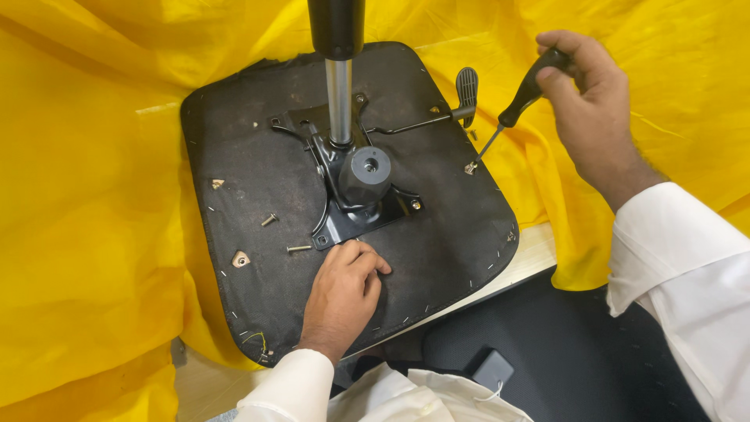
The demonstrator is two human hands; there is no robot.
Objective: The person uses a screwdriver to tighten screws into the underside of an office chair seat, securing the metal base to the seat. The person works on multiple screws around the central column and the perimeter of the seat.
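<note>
Right hand [586, 94] gripping screwdriver [522, 100] on edge bracket [471, 167]; left hand [344, 293] flat, released, bracing seat base [437, 250]; two screws [298, 249] already out.

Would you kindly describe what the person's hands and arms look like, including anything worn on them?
Both hands, the left hand and the right hand, are bare, with no gloves, rings or watch visible. Each arm wears a long white sleeve with a loose, turned cuff ending at the wrist. The fabric looks plain, without visible markings.
</note>
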